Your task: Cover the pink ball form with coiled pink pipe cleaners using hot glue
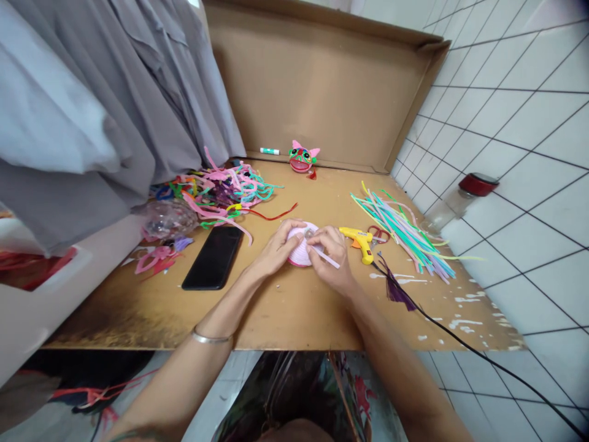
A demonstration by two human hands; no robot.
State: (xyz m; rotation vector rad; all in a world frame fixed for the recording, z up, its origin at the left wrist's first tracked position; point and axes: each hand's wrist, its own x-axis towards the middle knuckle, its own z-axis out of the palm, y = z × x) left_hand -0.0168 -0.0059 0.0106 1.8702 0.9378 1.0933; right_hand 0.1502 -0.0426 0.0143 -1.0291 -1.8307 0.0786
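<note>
In the middle of the board lies a round, pale lilac coiled pipe-cleaner piece [299, 255] with a darker pink lower edge. My left hand [277, 247] grips it from the left, thumb on its upper face and fingers around the far side. Pinched in the fingers of my right hand [335, 253] is a pale lilac pipe cleaner [329, 259], its loose end pointing down to the right. My right fingertips press at the round piece's right side, where a small shiny spot shows. Just right of that hand lies a yellow glue gun [361, 241].
A black phone [214, 258] lies left of my forearm, near a tangled pile of pipe cleaners [230, 187]. Straight pipe cleaners [409, 236], red-handled scissors [378, 233], a purple tassel [396, 288] and a red-lidded jar [460, 196] are right. A decorated animal head [301, 158] stands behind.
</note>
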